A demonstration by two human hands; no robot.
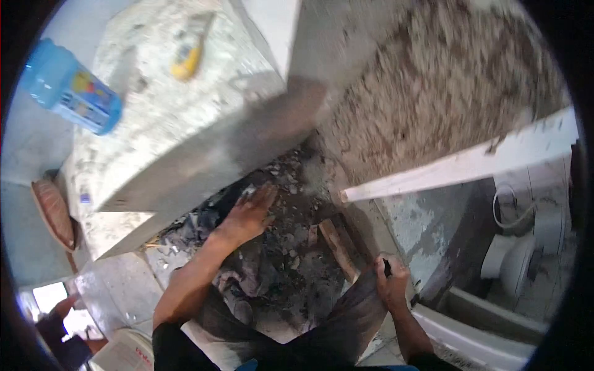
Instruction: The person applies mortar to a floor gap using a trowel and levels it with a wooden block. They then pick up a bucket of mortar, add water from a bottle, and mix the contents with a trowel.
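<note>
My left hand (pixel 250 210) reaches down over the rubble (pixel 291 241) on the floor, fingers stretched out and the thumb apart. Its fingertips are by a dark crumpled cloth or bag (pixel 207 219) along the foot of a pale slab-topped ledge (pixel 204 154). My right hand (pixel 393 278) rests near my right knee, curled closed. A small black patch shows between its fingers, and I cannot tell what it holds. To the left of that hand, a short piece of wood (pixel 339 247) lies on the dirt.
On the ledge are a blue plastic jar (pixel 71 86) and a yellow-handled tool (pixel 187 59). A heap of sandy mix (pixel 445 86) lies behind a white board (pixel 458 162). A toilet (pixel 513 260) stands at right. Another person's hand (pixel 65 306) holds a bright-screened device at lower left.
</note>
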